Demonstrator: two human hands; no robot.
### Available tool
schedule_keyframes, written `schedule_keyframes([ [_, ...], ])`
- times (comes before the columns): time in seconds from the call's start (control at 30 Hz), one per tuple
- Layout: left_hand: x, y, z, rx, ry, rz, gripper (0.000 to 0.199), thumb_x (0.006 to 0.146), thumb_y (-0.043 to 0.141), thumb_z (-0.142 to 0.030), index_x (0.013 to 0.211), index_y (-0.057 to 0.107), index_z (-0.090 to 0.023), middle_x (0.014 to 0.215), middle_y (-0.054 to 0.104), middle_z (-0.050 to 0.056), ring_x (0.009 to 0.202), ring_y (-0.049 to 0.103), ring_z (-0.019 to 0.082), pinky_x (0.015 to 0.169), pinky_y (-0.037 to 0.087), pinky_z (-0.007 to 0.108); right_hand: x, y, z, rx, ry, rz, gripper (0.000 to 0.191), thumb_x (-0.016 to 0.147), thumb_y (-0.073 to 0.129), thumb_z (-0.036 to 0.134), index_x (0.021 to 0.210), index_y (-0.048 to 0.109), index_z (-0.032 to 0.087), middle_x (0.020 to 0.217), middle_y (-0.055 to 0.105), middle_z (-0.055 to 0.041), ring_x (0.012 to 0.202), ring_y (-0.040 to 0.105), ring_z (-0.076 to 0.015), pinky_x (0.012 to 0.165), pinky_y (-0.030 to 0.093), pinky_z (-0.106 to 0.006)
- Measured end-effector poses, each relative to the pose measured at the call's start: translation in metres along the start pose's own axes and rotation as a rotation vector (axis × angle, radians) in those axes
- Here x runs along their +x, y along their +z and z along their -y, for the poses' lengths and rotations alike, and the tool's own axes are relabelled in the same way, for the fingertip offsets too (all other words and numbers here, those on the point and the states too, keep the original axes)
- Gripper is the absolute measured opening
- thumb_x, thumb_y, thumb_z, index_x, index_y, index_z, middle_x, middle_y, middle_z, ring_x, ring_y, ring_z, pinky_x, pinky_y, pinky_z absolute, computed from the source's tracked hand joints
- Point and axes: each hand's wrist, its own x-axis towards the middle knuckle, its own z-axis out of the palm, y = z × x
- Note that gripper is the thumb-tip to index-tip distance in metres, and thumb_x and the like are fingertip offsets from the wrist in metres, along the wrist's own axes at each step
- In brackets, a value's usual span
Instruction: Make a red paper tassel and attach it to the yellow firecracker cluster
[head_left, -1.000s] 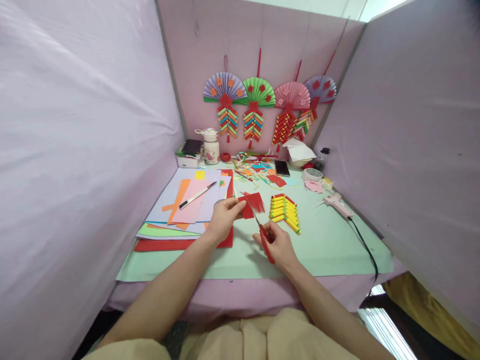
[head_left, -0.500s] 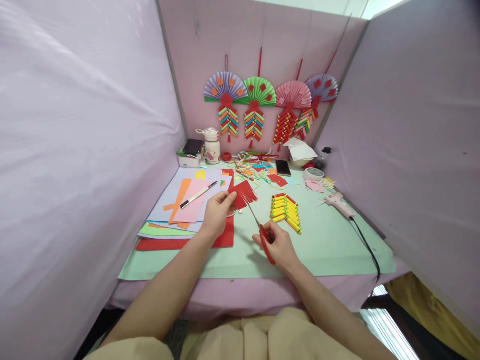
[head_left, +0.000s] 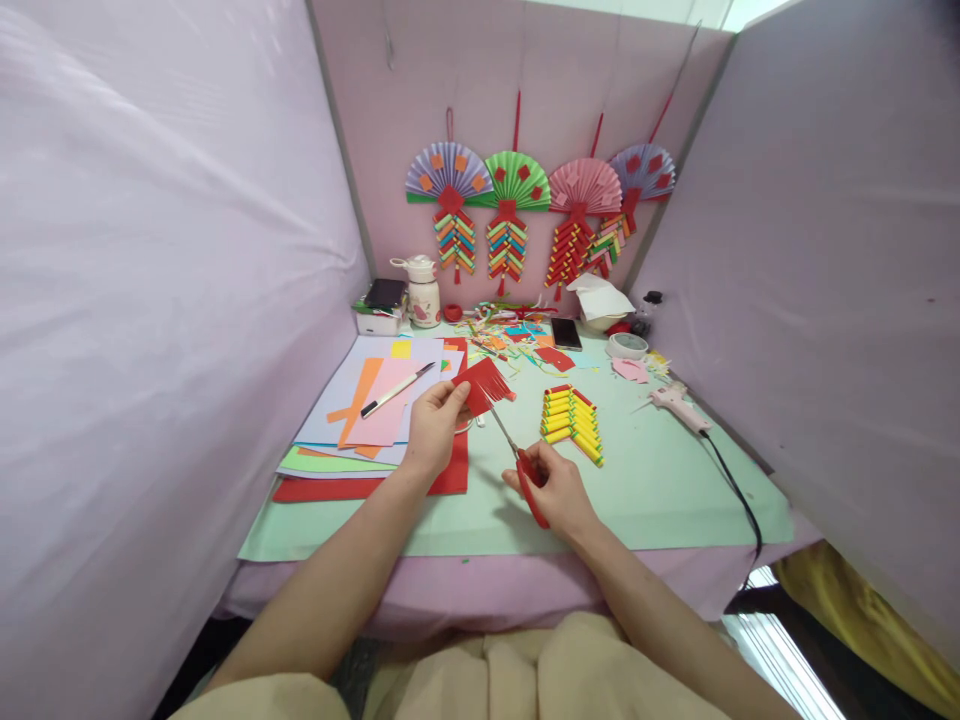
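Between the thumb and fingers of my left hand is a piece of red paper, its right side cut into a thin fringe. My right hand grips a pair of scissors by its red handles. The blades point up and left and meet the lower part of the red paper. Right of the scissors lies a chevron of yellow paper rolls with green ends and a red pair on top. Left of my left hand is a stack of coloured paper with a white pen on it.
Paper scraps, a phone and a tape roll lie toward the back. A glue gun with a black cord rests at the right. A white bottle stands back left. Paper fan ornaments hang on the rear wall.
The scissor tips and the red paper have shifted slightly left. More of the fringe shows as strips near the blades. Both hands keep their holds.
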Motion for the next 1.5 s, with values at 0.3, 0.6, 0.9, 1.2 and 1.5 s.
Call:
schedule_keyframes([
  [0.3, -0.0014, 0.0003, 0.0049, 0.021, -0.018, 0.036, 0.033, 0.067, 0.076, -0.044, 0.073, 0.062, -0.015, 0.072, 0.067, 0.002, 0.067, 0.064, 0.017, 0.071, 0.055, 0.033, 0.0002, -0.0001, 0.0011, 0.006, 0.008, 0.002, 0.022, 0.072, 0.065, 0.033, 0.074, 0.046, 0.022, 0.056, 0.05, 0.0065, 0.053, 0.041, -0.0103, 0.053, 0.034, -0.022],
  [0.6, -0.0029, 0.0013, 0.004, 0.045, -0.028, 0.04, 0.033, 0.068, 0.075, -0.044, 0.072, 0.061, -0.015, 0.07, 0.065, 0.001, 0.067, 0.064, 0.017, 0.072, 0.055, 0.034, -0.0006, -0.0004, 0.0015, 0.019, 0.009, -0.001, 0.024, 0.073, 0.066, 0.037, 0.074, 0.047, 0.022, 0.057, 0.05, 0.0061, 0.053, 0.041, -0.0105, 0.052, 0.034, -0.023],
  [0.9, -0.0032, 0.0019, 0.0045, 0.041, -0.037, 0.039, 0.033, 0.067, 0.075, -0.045, 0.071, 0.06, -0.015, 0.071, 0.066, 0.002, 0.069, 0.065, 0.017, 0.072, 0.055, 0.034, -0.0009, -0.0001, 0.0012, 0.031, 0.005, -0.012, 0.028, 0.074, 0.065, 0.043, 0.074, 0.047, 0.022, 0.057, 0.05, 0.0052, 0.053, 0.042, -0.0112, 0.053, 0.035, -0.024],
  [1.2, -0.0039, 0.0029, 0.004, 0.018, -0.049, 0.023, 0.033, 0.068, 0.075, -0.043, 0.073, 0.06, -0.014, 0.073, 0.067, 0.003, 0.071, 0.066, 0.018, 0.073, 0.056, 0.034, -0.0008, 0.0002, 0.0004, 0.037, 0.002, -0.009, 0.03, 0.073, 0.067, 0.044, 0.074, 0.047, 0.022, 0.056, 0.05, 0.0061, 0.052, 0.042, -0.0107, 0.053, 0.035, -0.023],
  [1.5, -0.005, 0.0034, 0.0035, 0.02, -0.053, 0.024, 0.034, 0.067, 0.076, -0.044, 0.073, 0.062, -0.014, 0.076, 0.069, 0.004, 0.073, 0.068, 0.02, 0.075, 0.056, 0.036, -0.0013, 0.0, 0.0018, 0.04, 0.008, -0.009, 0.031, 0.074, 0.065, 0.047, 0.074, 0.046, 0.022, 0.057, 0.051, 0.005, 0.053, 0.041, -0.0113, 0.053, 0.035, -0.024],
])
